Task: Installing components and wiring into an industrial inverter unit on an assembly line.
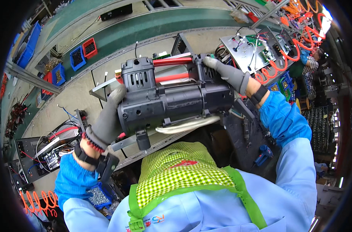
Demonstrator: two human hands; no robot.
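Observation:
A black twin-headed compressor [181,101], its body a wide cylinder, is held level in front of me between both hands. Red tubes [173,61] run between its two slotted heads, and a bundle of white cable [187,125] hangs along its underside. My left hand [109,118], in a grey glove, is closed against the compressor's left end. Gripping the right head from above and the side is my right hand [231,73], also gloved in grey. The fingers of both hands are partly hidden behind the compressor. Behind it, a metal frame [99,91] is partly covered.
To the left lies a black chassis [29,156] with wires. A silver panel with circuit boards [243,54] sits at right, near orange coiled hoses [296,58]. A blue power driver [264,154] is at lower right. Red bin [90,48] and blue bin [77,58] stand at back left.

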